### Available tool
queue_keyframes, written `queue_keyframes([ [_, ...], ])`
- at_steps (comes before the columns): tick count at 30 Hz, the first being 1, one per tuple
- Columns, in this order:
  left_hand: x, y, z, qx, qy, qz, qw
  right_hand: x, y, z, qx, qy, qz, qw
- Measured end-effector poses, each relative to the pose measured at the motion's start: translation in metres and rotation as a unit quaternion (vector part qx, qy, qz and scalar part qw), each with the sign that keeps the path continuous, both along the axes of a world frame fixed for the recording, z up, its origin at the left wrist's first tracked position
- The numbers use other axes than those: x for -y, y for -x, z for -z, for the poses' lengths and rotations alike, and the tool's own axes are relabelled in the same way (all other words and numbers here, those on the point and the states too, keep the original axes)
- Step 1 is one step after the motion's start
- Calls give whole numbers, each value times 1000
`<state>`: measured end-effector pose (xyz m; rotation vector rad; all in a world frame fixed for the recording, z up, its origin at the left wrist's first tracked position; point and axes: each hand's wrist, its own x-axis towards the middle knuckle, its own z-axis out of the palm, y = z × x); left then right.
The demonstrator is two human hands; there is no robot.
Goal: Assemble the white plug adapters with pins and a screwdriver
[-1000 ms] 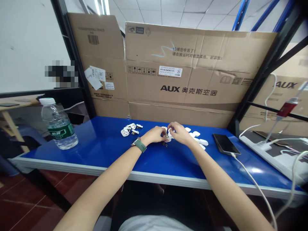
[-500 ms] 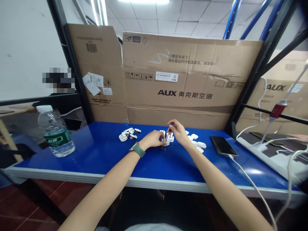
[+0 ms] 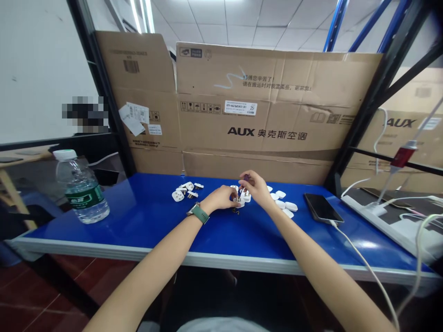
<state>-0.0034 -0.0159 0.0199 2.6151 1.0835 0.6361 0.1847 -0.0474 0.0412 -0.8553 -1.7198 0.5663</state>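
White plug pieces [image 3: 177,196] are lying clustered at left, perhaps kept out of the fingers' way. Midway along the blue table [image 3: 145,221], the left hand [image 3: 221,198] is pinching a white plug [image 3: 238,203], seemingly steadying it; the right hand [image 3: 256,186] is pinching a purple-handled tool [image 3: 246,177] upright above, likely for control. Rightward, white covers [image 3: 290,206] are lying grouped, seemingly sorted.

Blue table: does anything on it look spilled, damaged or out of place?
No spill or damage shows. Slightly odd: a few small metal bits, too small to identify, lie loose on the table just nearside of the left hand, where they could easily get lost. The capped bottle stands upright.
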Motion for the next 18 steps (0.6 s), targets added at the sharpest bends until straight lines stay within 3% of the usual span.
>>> queue_keyframes([
  [5,-2,0,1,-6,5,-2,1000,3,0,-2,97,-76,80,989],
  [11,-1,0,0,-11,-3,-1,1000,3,-4,-4,67,-63,-1,996],
  [18,0,0,-2,-8,2,13,1000,-1,-4,-4,113,-91,113,983],
])
